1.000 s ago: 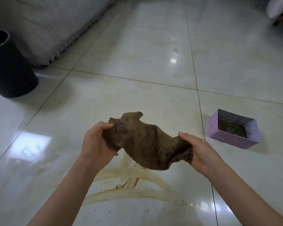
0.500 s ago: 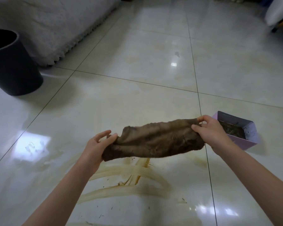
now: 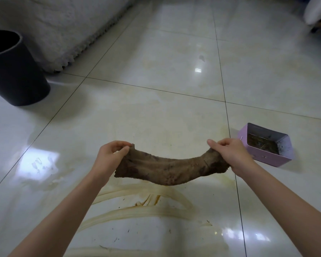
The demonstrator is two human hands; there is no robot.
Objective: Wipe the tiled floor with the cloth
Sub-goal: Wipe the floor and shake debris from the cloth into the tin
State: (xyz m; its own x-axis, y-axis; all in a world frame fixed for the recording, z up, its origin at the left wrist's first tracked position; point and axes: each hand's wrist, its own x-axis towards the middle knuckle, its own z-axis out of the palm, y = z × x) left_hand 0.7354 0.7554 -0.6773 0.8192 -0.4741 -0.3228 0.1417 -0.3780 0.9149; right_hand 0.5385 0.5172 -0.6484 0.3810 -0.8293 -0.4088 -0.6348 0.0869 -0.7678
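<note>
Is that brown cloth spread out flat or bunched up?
Bunched lengthwise: the cloth sags as a wrinkled band between the left hand and right hand.

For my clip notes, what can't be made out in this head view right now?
Head view:
- Bin: cut off by the left edge; its inside is too dark to see.
- Box: dark debris inside, too small to identify.
- Cloth: ends hidden by the left hand and right hand; underside faces away.
- White object: cut off by the top right corner, blurred.
</note>
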